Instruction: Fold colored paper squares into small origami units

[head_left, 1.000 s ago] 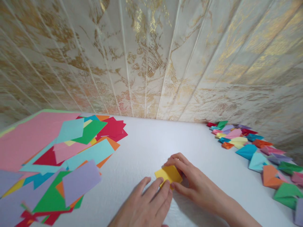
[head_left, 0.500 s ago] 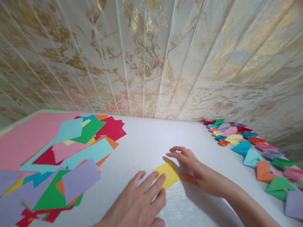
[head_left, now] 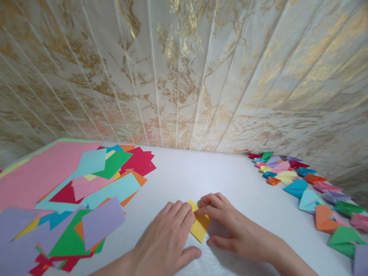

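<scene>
A small yellow paper (head_left: 200, 230) lies on the white table between my two hands, and it looks folded over. My left hand (head_left: 169, 234) rests palm down at its left edge, fingers side by side with the tips against the paper and the thumb stretched away. From the right, my right hand (head_left: 230, 222) reaches over the paper. Its bent fingers touch the upper part, while the thumb stays apart near the lower right edge. Neither hand pinches the sheet. Part of the paper is hidden under the fingers.
Loose coloured paper sheets (head_left: 106, 218) are heaped on the left, beside a large pink sheet (head_left: 43, 172). Along the right side run rows of folded paper pieces (head_left: 307, 199) in many colours. A gold-patterned curtain (head_left: 178, 76) hangs behind the white table (head_left: 184, 172).
The yellow paper has become narrower, as if folded over. My right hand has moved left and down onto it. My left hand has shifted slightly, its fingers closer together at the left edge.
</scene>
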`<move>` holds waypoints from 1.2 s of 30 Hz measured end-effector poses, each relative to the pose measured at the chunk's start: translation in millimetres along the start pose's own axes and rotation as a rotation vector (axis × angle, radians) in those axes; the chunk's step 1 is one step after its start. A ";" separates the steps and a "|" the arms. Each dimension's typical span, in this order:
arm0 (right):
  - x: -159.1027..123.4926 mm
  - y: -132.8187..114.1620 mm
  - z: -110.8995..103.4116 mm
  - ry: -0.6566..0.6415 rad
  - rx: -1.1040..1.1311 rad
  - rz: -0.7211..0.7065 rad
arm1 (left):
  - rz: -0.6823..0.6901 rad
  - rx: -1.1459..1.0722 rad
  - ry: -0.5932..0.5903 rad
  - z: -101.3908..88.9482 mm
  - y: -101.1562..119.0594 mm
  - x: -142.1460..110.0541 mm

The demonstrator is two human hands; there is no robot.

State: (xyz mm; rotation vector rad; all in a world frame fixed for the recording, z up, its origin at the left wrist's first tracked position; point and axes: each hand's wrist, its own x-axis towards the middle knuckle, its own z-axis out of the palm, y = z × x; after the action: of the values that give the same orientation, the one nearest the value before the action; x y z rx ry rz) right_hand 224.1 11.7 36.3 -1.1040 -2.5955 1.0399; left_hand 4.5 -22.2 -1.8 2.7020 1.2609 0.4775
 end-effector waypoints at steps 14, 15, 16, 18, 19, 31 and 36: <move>3.3 -5.2 5.4 0.020 0.020 -0.004 | 0.177 0.108 0.150 7.2 2.2 4.0; 2.8 -5.6 5.1 0.018 0.022 -0.008 | 0.161 0.119 0.156 7.4 3.1 4.0; 2.3 -6.1 5.0 0.019 0.020 -0.009 | 0.146 0.126 0.160 7.5 3.7 4.0; 1.5 -7.1 5.5 0.027 0.010 -0.008 | 0.144 0.137 0.172 8.1 3.8 4.0; 1.6 -7.2 6.5 0.033 0.002 -0.012 | 0.161 0.143 0.179 8.4 3.2 4.1; 15.3 8.2 25.5 0.251 -0.166 -0.286 | 0.083 0.035 0.128 -8.3 -9.4 -26.7; 25.5 -0.4 22.1 0.252 -0.060 -0.079 | 0.151 0.233 0.117 -6.3 -17.6 -45.1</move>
State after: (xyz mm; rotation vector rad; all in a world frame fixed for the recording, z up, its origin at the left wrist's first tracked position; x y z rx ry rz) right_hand 197.3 16.8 16.4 -1.0598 -2.4603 0.7563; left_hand -37.6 -45.5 -10.5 3.0210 1.2147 0.5435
